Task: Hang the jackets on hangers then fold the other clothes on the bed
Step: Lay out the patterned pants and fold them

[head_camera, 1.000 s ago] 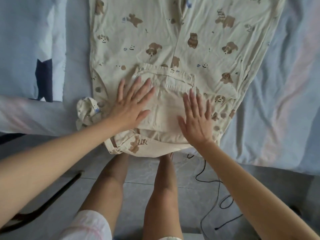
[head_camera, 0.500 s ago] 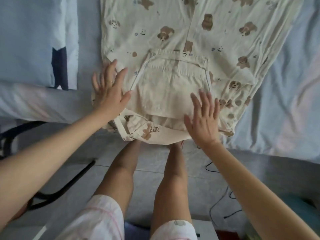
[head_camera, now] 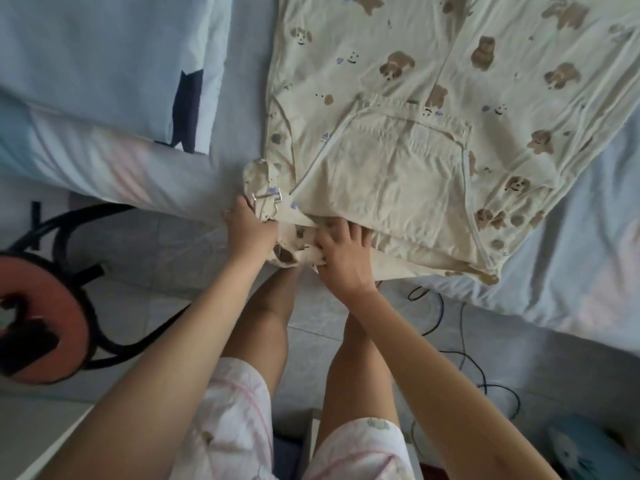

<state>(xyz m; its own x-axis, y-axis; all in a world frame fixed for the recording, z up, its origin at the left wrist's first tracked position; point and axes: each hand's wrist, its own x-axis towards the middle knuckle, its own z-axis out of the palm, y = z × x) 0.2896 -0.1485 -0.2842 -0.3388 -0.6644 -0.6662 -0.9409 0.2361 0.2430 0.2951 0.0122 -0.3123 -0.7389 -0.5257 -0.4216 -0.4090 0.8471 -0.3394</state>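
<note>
Overalls [head_camera: 398, 181] of cream cloth with brown bears lie flat at the edge of the bed [head_camera: 571, 258], the left hand [head_camera: 247, 230] clamped on their buckled strap [head_camera: 265, 197], the right hand [head_camera: 341, 254] with fingers curled into the bunched cloth beside it.

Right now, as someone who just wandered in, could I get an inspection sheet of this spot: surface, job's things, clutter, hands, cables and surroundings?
Surface: pale blue bed sheet, creased, carrying the clothes.
Job's things: cream bear-print garment spread flat, a plain cream panel lying on top near the bed edge; its buckled strap bunched at the near left corner.
Clutter: pale blue pillow with a navy patch, left of the garment.
Hands: left hand grips the buckled strap; right hand grips bunched fabric at the garment's near edge.
Cables: black cables loose on the floor beside the bed.
Surroundings: grey tiled floor; red round stool with black frame at left.
</note>
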